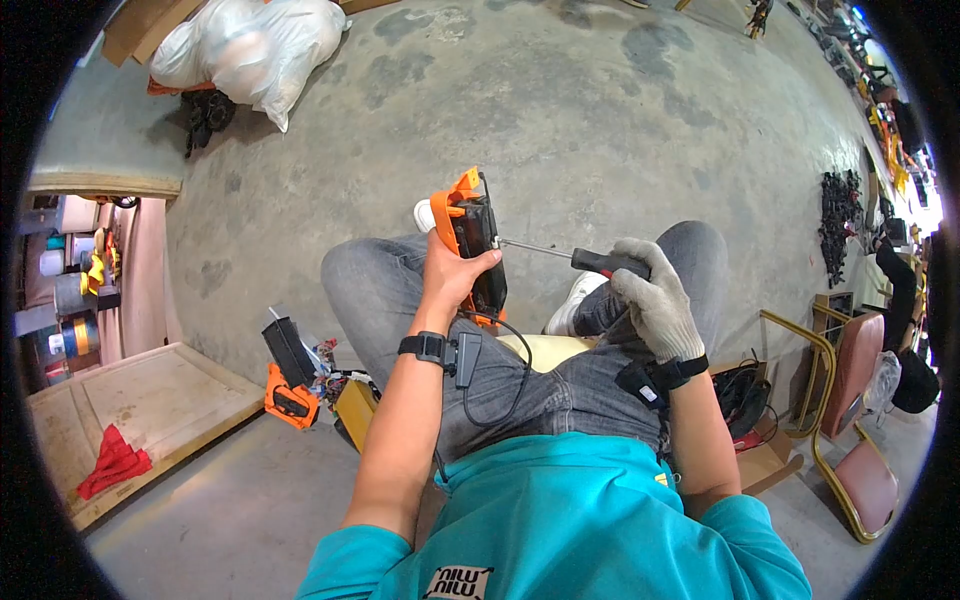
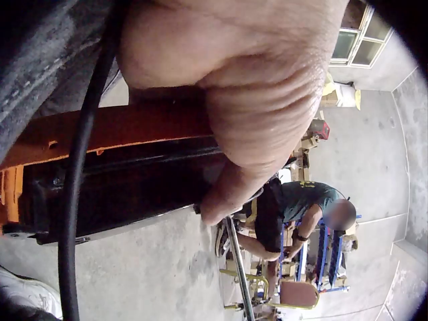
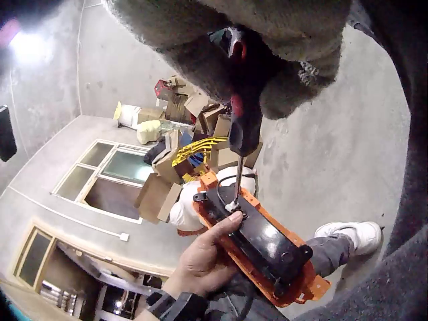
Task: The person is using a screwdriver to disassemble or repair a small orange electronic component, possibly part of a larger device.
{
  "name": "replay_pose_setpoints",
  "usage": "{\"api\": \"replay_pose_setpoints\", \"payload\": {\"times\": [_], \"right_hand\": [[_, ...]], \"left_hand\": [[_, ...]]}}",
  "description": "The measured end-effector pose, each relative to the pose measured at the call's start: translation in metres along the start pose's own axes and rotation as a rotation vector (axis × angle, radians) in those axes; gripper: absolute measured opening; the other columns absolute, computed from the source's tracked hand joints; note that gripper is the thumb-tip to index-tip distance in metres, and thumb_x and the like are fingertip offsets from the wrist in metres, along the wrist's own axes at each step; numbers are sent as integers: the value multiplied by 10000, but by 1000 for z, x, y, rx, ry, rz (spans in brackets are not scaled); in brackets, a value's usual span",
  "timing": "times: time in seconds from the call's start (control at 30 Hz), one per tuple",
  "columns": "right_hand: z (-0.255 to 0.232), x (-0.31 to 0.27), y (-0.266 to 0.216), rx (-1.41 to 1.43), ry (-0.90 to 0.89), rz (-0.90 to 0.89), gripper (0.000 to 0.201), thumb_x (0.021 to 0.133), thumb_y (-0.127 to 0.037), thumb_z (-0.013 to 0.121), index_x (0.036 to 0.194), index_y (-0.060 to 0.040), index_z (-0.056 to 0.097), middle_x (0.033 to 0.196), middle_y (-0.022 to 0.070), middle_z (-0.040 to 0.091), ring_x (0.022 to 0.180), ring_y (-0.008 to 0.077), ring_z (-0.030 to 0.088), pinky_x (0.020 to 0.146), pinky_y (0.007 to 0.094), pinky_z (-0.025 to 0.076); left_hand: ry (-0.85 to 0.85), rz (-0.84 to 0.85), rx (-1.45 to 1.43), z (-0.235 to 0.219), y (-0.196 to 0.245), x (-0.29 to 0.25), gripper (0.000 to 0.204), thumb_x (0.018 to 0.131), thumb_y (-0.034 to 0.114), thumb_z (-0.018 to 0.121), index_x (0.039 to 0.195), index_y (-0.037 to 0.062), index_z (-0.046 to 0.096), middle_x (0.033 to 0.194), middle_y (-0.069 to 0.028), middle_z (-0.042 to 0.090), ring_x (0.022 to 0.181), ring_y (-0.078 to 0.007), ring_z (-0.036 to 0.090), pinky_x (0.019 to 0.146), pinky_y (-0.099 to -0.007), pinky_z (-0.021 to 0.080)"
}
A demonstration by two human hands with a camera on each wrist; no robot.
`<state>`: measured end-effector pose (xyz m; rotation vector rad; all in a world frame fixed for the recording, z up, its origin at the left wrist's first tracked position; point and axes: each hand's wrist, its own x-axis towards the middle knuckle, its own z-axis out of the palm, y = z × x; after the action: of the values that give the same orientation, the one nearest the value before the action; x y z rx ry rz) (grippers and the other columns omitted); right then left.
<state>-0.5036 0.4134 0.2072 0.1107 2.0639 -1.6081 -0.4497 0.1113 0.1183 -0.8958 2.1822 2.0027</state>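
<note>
A white sack (image 1: 255,50) lies on the concrete floor (image 1: 560,110). Nearer than the sack, a wooden panel (image 1: 140,400) carries a red cloth (image 1: 113,462). Right of the panel stands an orange-black device (image 1: 288,375). Far right: gold-framed chairs (image 1: 850,400).
</note>
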Motion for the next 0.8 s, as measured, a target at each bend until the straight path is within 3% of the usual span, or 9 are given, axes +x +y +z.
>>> {"api": "replay_pose_setpoints", "payload": {"times": [0.2, 0.4, 0.5, 0.6, 0.7, 0.8], "right_hand": [[0, 1, -3, 183, -11, 140, 481, 970, -257, 685, 1363, 16, 645, 1128, 109, 689, 1047, 177, 658, 961, 310, 511], [0, -1, -1, 17, -15, -29, 469, 1022, -301, 649, 1360, 23, 644, 1084, 93, 672, 967, 155, 654, 892, 304, 524], [6, -8, -19, 196, -23, 115, 452, 1005, -282, 656, 1345, 17, 653, 1091, 80, 665, 986, 143, 633, 889, 288, 512], [0, -1, -7, 144, -23, 144, 432, 965, -216, 683, 1329, 15, 660, 1092, 73, 656, 982, 143, 624, 888, 281, 504], [2, -2, -1, 161, -25, 33, 412, 952, -181, 689, 1311, 18, 667, 1067, 60, 647, 944, 127, 608, 859, 267, 496], [-1, -4, -8, 134, -47, 48, 405, 943, -174, 692, 1302, 13, 675, 1053, 48, 644, 947, 126, 599, 865, 269, 491]], "left_hand": [[2, -9, -23, 0, 0, 0, 660, 758, 49, 929, 1272, 3, 516, 1177, -98, 706, 1052, -214, 710, 948, -359, 594], [-4, -10, 0, 0, 2, -1, 662, 758, 40, 927, 1274, 6, 514, 1169, -92, 705, 1045, -207, 711, 930, -357, 600], [20, 5, -20, 2, 4, -2, 650, 759, 38, 925, 1264, 10, 517, 1157, -90, 706, 1029, -208, 714, 922, -358, 603], [12, -12, -34, 3, 4, -1, 640, 763, 35, 921, 1258, 14, 516, 1150, -87, 705, 1020, -206, 714, 921, -358, 604], [-5, -20, -56, 2, 4, -2, 621, 768, 36, 917, 1248, 18, 524, 1146, -86, 705, 1026, -206, 711, 920, -358, 604], [-34, 10, -53, 0, 1, 0, 600, 773, 36, 914, 1236, 18, 533, 1139, -85, 705, 1030, -204, 709, 918, -358, 604]]}}
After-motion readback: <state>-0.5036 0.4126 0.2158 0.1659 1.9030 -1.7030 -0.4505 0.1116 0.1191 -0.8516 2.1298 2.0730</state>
